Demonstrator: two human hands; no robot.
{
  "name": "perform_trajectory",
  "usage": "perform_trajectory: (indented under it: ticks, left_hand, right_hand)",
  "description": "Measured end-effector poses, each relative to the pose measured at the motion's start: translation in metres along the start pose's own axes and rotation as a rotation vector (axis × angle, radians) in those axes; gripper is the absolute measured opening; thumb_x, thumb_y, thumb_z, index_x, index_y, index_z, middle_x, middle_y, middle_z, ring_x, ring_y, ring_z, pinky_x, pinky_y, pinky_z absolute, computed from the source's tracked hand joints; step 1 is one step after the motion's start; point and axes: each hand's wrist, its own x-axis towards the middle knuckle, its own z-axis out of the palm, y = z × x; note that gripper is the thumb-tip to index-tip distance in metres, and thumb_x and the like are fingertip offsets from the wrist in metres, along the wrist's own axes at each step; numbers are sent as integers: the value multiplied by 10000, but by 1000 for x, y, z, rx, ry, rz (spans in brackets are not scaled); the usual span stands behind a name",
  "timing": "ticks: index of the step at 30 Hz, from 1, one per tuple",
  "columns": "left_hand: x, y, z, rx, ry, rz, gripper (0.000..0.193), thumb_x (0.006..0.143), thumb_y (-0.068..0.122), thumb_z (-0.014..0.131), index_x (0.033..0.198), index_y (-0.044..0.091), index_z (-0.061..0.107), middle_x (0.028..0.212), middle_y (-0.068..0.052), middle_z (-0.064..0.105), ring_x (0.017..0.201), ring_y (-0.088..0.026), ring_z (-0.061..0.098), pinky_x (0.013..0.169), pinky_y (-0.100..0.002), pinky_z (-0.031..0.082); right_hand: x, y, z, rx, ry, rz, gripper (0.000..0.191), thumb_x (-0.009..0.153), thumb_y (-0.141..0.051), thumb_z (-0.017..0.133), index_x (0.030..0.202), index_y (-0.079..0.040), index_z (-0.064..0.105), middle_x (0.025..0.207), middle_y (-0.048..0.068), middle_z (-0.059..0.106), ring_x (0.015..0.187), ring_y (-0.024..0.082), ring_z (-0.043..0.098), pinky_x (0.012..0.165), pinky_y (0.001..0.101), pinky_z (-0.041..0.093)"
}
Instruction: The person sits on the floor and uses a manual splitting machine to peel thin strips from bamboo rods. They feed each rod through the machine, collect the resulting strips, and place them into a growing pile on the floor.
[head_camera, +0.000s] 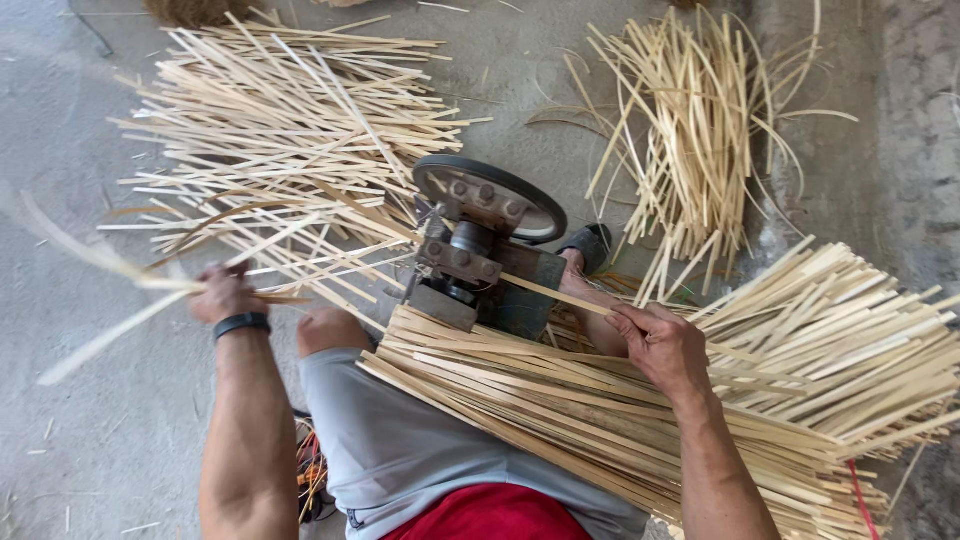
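A bamboo strip runs into the small wheeled machine at centre, pinched by the right hand above the bundle of strips across the lap. The left hand, closed, grips blurred split slivers at left. Heaps of strips cover the far floor.
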Motion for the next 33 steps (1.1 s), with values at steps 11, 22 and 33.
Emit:
perform_trajectory:
  ticks: [11,22,33]
  left_hand:
    - [-23,13,23,-16,-752,29,198,1033,111,761,1219,72,705,893,9,628,684,-66,553,576,-199,482]
    - [-70,16,85,135,-1076,-152,248,1070,258,625,1117,20,675,930,-98,705,545,-66,484,436,-207,395]
    - [-132,85,31,-340,-1646,-547,358,1182,281,456,996,31,631,703,-83,582,508,-103,385,400,-213,314]
  right_hand:
    - [11,-6,29,74,-75,-105,218,929,-336,728,956,-140,818,830,59,778,645,172,727,563,331,597]
    - [-14,-1,6,204,-74,-156,195,909,-273,731,979,-104,801,906,79,786,701,158,748,624,283,631]
    - [99,-194,-69,-103,527,-790,500,983,-449,572,1306,-79,663,1312,175,676,1239,341,604,1100,489,404]
